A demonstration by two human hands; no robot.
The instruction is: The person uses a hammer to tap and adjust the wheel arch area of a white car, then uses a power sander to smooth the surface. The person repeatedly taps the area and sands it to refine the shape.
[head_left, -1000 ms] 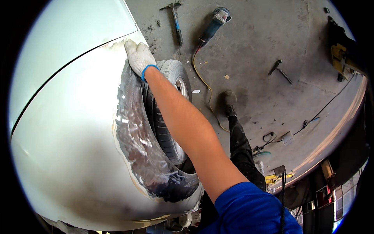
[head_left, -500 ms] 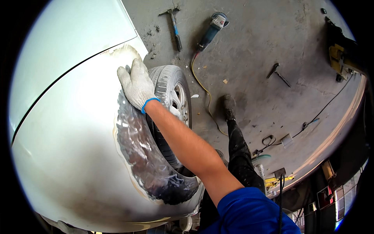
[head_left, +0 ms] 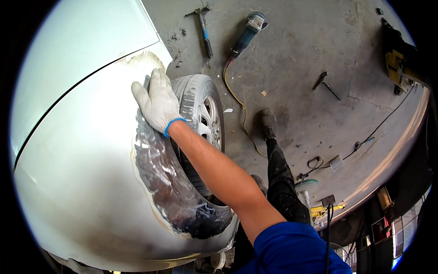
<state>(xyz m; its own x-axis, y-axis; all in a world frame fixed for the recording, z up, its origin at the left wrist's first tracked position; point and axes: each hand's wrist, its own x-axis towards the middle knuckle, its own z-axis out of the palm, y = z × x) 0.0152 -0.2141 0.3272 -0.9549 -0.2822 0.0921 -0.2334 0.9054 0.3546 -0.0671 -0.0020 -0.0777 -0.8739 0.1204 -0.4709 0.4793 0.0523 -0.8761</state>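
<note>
My right hand (head_left: pixel 159 102), in a whitish knit glove with a blue cuff, lies flat on the white car body panel (head_left: pixel 86 169) above the wheel arch. Its fingers point away from me, stretched out, and the thumb stands apart to the left. The palm side is hidden against the panel, at the upper end of a sanded, bare-metal patch (head_left: pixel 166 176) that follows the arch. A tan feathered edge (head_left: pixel 145 59) shows just beyond the fingertips. Below the arch sits the dusty wheel (head_left: pixel 210 114). My left hand does not show.
On the grey floor lie a blue-handled hammer (head_left: pixel 205 34), an angle grinder (head_left: pixel 248 35) with a yellow cord (head_left: pixel 239 100), and a smaller hammer (head_left: pixel 327 86). My shoe (head_left: pixel 268 123) stands beside that cord. Black cables (head_left: pixel 381 125) and a yellow tool (head_left: pixel 335 208) are at the right.
My right hand has shifted slightly left on the panel. Its fingers are straighter and the thumb is spread wider. The tools on the floor have stayed put.
</note>
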